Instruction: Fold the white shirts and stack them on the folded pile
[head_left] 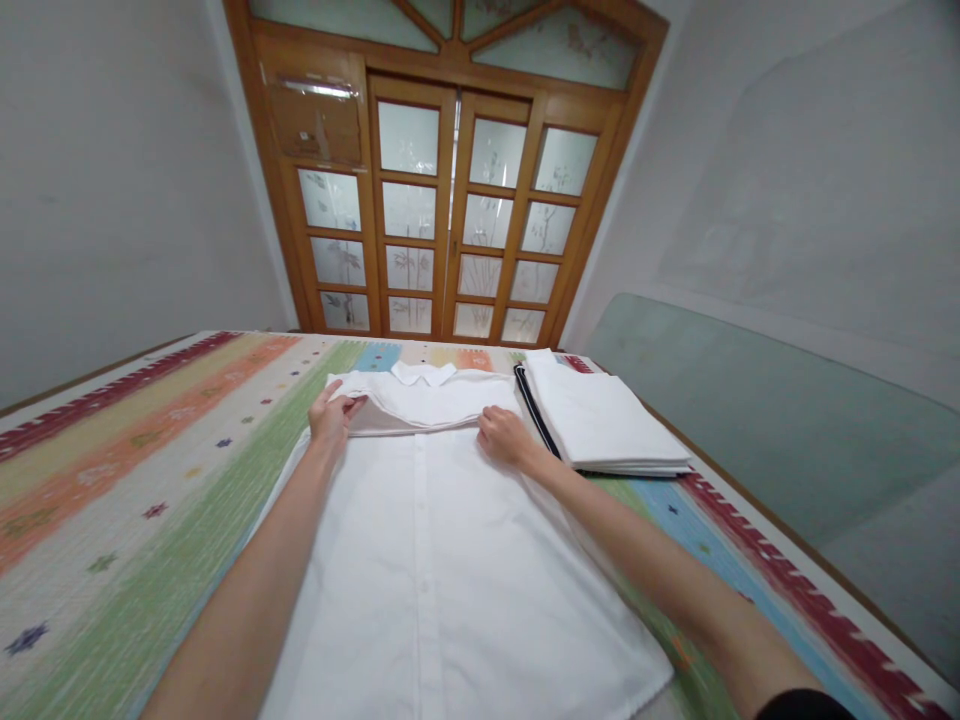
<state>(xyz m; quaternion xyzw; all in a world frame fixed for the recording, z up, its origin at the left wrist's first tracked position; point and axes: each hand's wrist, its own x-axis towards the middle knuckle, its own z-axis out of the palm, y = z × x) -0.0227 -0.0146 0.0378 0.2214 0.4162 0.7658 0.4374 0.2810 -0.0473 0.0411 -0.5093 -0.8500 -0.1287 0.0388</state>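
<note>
A white button-up shirt (424, 560) lies spread out in front of me, its placket running down the middle and its collar (423, 374) at the far end. Across its upper part is a loose layer of white cloth (420, 405) whose near edge sags slightly between my hands. My left hand (330, 415) pinches the left end of this layer, thumb on top. At the right end, my right hand (504, 436) is closed on the same edge with its fingers curled. Whether this layer is a sleeve or a fold of the body, I cannot tell.
A stack of folded white clothes (600, 415), with a black-edged piece low in it, sits to the right of the shirt. Beneath everything is a striped, multicoloured cloth (187, 470). Wooden doors with glass panes (450, 200) stand beyond, and a pale green board (750, 400) runs along the right.
</note>
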